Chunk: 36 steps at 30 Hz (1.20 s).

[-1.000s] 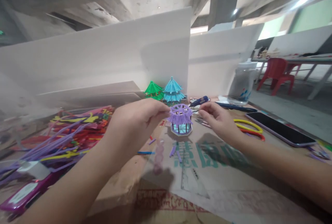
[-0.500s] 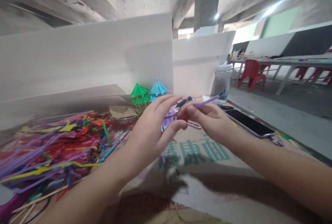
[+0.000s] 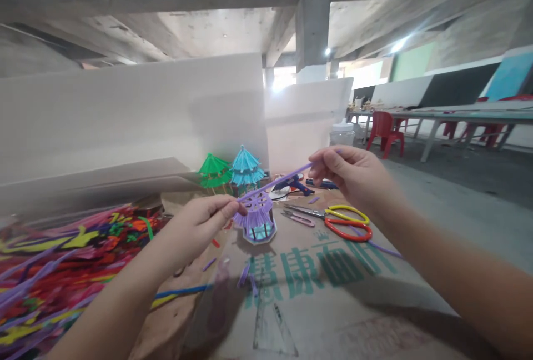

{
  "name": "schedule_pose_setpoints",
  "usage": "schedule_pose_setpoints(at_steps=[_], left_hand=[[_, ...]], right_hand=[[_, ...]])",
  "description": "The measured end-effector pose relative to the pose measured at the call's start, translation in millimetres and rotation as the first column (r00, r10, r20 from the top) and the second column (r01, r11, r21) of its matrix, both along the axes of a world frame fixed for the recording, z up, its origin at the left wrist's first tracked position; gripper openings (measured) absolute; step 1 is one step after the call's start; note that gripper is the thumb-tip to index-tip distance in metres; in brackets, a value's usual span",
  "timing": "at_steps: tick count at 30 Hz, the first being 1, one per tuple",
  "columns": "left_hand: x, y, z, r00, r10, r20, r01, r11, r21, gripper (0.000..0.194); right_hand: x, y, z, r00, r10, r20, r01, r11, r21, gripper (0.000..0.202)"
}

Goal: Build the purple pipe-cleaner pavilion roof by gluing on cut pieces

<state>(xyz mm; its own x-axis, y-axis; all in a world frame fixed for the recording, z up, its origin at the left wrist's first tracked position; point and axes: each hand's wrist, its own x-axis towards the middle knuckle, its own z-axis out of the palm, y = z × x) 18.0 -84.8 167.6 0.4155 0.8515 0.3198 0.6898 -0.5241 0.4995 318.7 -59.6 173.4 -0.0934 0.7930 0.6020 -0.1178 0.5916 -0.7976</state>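
Note:
A thin purple strip (image 3: 277,183) is stretched between both hands. My left hand (image 3: 208,218) pinches its lower end with thumb and forefinger, and my right hand (image 3: 347,171) holds the upper end, closed on it. Below the strip stands a small purple-roofed pavilion model (image 3: 257,218) on a pale blue base. Scissors (image 3: 345,221) with yellow and red handles lie to its right, beside a small pink snipping tool (image 3: 298,218). Green (image 3: 214,168) and light blue (image 3: 245,165) pagoda-like models stand behind.
Colourful strips (image 3: 62,260) are heaped at the left. A clear triangular ruler (image 3: 272,326) lies at the front on the cardboard. Farther back are a blue glue gun (image 3: 293,183) and a clear bottle (image 3: 342,135). Purple scraps lie near the model.
My hands have moved apart, and the purple strip is now stretched between them. My left hand has closed on it. The view has shifted, uncovering the purple model and scissors.

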Motion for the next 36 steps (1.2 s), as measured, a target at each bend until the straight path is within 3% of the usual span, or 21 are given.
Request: schedule_pose_setpoints(at_steps=[4, 8, 14, 18, 20, 23, 25, 29, 32, 36], left_hand=[[-2, 6, -2.0, 1.0, 0.003, -0.027, -0.004, 1.0, -0.024, 0.045], [-7, 9, 0.9, 0.998, 0.061, -0.008, -0.061, 0.998, -0.004, 0.047], [-21, 13, 4.4, 0.993, 0.109, 0.034, -0.107, 0.993, -0.048, 0.047], [-26, 14, 5.9, 0.993, 0.113, 0.03, -0.112, 0.993, -0.03, 0.046], [-26, 10, 8.1, 0.992, 0.126, 0.007, -0.126, 0.992, -0.005, 0.046], [-24, 3, 11.7, 0.989, 0.141, -0.032, -0.14, 0.989, 0.047, 0.045], [-21, -2, 12.9, 0.991, 0.128, -0.044, -0.125, 0.99, 0.071, 0.044], [-10, -9, 12.3, 0.996, 0.056, -0.075, -0.049, 0.994, 0.093, 0.041], [-2, -13, 10.9, 0.997, -0.004, -0.076, 0.012, 0.995, 0.098, 0.039], [-3, -14, 8.0, 0.999, -0.055, 0.001, 0.055, 0.997, 0.053, 0.04]], right_hand=[[3, 3, 1.9, 0.999, -0.014, -0.04, 0.014, 1.0, -0.007, 0.034], [8, -3, 5.8, 0.999, -0.013, 0.04, 0.013, 1.0, -0.009, 0.029], [23, -13, 18.1, 0.99, -0.131, 0.044, 0.124, 0.983, 0.133, 0.006], [37, -14, 25.2, 0.962, -0.246, 0.114, 0.223, 0.957, 0.185, 0.009], [44, -16, 27.2, 0.864, -0.444, 0.239, 0.37, 0.88, 0.297, 0.014], [48, -24, 29.0, 0.601, -0.75, 0.276, 0.494, 0.62, 0.609, 0.016], [44, -30, 28.8, 0.538, -0.801, 0.263, 0.431, 0.53, 0.73, 0.025], [19, -41, 20.2, 0.526, -0.768, 0.365, 0.172, 0.516, 0.839, 0.027], [3, -42, 8.6, 0.445, -0.781, 0.439, -0.017, 0.482, 0.876, 0.027], [4, -39, 1.6, 0.337, -0.825, 0.454, -0.097, 0.449, 0.888, 0.026]])
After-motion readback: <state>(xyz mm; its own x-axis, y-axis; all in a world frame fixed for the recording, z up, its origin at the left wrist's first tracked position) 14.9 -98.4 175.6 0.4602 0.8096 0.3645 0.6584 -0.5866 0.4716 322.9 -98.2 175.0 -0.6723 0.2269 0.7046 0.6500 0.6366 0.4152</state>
